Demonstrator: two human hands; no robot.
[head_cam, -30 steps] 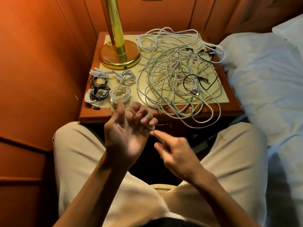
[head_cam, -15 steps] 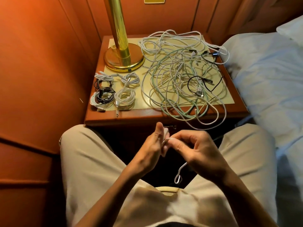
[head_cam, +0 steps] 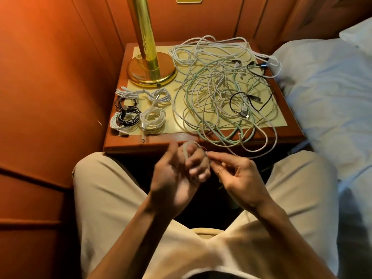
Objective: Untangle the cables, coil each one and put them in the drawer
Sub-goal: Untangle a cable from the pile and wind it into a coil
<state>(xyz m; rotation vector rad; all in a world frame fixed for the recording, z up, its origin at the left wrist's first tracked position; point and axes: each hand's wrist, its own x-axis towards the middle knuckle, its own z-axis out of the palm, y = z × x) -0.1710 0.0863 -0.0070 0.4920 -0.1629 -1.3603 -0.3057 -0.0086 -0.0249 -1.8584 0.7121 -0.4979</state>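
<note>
Just in front of the tabletop [head_cam: 153, 144] edge, the left hand [head_cam: 177, 176] curled its fingers [head_cam: 198, 168] inside a pale cable [head_cam: 188, 146] loop standing roughly upright, while the right hand [head_cam: 239, 178] pinched its strand: coiling, seemingly. Next wrap needs slack from the tangle [head_cam: 221, 91] farther back on the tabletop.

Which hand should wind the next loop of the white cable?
Probably the right hand: it pinches the white cable beside the left hand, whose curled fingers already carry a loop like a spool. So the right looks free to wrap.
</note>
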